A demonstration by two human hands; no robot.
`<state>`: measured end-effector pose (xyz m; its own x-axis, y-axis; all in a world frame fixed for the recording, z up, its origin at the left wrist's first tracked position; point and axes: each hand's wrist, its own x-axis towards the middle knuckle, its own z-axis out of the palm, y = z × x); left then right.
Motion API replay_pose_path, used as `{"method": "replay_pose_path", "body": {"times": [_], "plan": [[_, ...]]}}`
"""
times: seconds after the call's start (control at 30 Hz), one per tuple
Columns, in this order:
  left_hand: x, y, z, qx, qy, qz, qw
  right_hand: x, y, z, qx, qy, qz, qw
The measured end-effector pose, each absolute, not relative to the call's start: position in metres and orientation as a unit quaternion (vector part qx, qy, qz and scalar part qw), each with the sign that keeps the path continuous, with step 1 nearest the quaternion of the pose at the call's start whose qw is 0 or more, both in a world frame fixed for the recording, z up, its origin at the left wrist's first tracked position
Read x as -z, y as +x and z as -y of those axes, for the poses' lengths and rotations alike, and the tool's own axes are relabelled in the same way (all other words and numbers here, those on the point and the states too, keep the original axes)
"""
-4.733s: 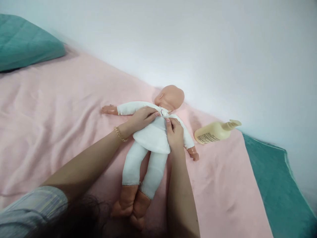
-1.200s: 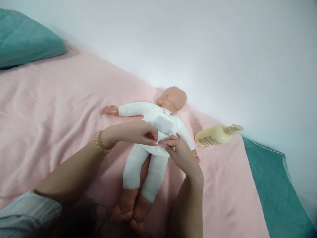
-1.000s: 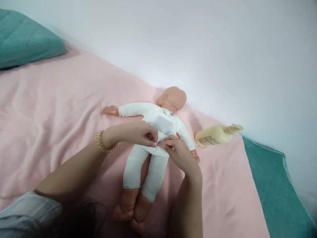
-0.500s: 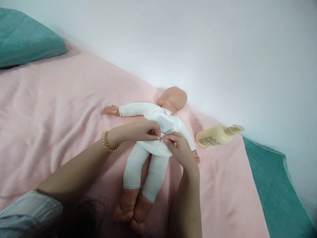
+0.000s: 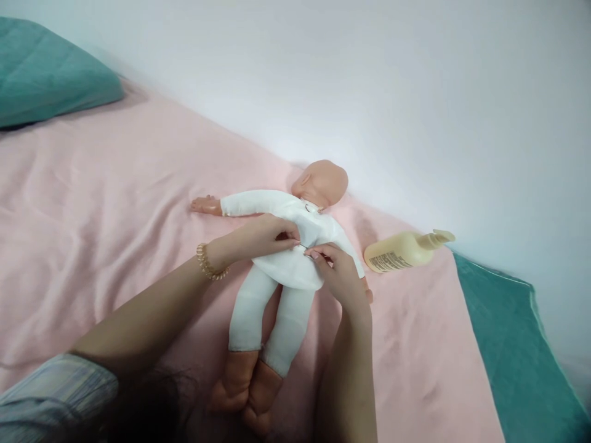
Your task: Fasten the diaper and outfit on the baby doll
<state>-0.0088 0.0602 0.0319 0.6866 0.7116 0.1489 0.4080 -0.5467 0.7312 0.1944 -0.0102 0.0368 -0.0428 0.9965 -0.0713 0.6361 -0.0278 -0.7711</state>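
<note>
A baby doll (image 5: 290, 271) with a white cloth body and bare plastic head, hands and feet lies face down, arms spread. My left hand (image 5: 268, 235) pinches the white cloth (image 5: 307, 231) at the middle of its back, thumb and fingertips together. Close beside it, my right hand (image 5: 339, 271) pinches the same cloth from the right. Between the fingertips runs a short thin dark line; whether it is a string or a gap in the cloth, I cannot tell. Below the hands, the cloth flares over the doll's hips.
A cream pump bottle (image 5: 397, 252) lies tilted to the doll's right, by the wall (image 5: 369, 92). Under everything spreads a pink sheet (image 5: 92, 203), wrinkled on the left. Green fabric (image 5: 517, 332) shows at the right, and a green cushion-like piece (image 5: 50, 74) at the upper left.
My hands have drawn slightly apart and a little up the doll's back. The thin dark line now shows between their fingertips. Doll and bottle stay in place.
</note>
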Motion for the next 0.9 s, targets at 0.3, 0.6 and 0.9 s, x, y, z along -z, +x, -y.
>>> {"method": "replay_pose_path", "body": {"times": [0.3, 0.6, 0.9], "plan": [[-0.028, -0.005, -0.059, -0.281, 0.822, -0.338, 0.364, -0.036, 0.191, 0.009, -0.301, -0.621, 0.660, 0.295], [-0.019, -0.004, -0.063, -0.300, 0.803, -0.346, 0.383, -0.033, 0.186, 0.005, -0.283, -0.626, 0.663, 0.298], [-0.017, -0.004, -0.064, -0.354, 0.759, -0.333, 0.434, -0.010, 0.184, -0.005, -0.220, -0.630, 0.563, 0.488]]}}
